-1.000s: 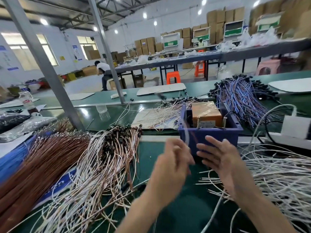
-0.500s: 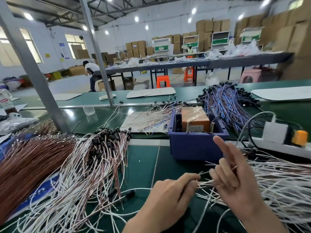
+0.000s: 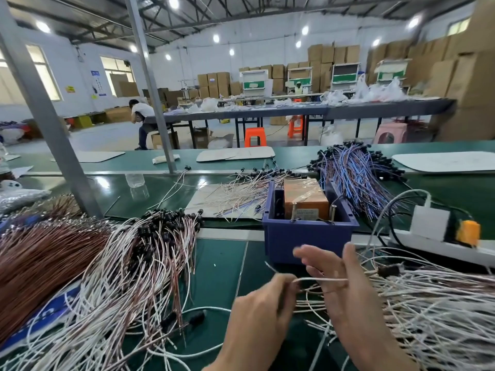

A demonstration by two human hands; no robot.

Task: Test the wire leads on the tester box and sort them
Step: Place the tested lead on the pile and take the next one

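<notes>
Your left hand (image 3: 257,317) and right hand (image 3: 345,298) are bare, with slim fingers. Your left forearm (image 3: 227,361) and right forearm (image 3: 375,346) are bare too, right to the bottom edge of view.

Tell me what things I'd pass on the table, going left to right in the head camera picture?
Brown wire pile, white wire pile with black ends, blue tester box, orange plug on the power strip.

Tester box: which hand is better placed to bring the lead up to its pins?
Right hand, probably: its fingers sit just before the box front, and the lead lies across them. Left hand pinches the lead lower, farther from the box.
</notes>
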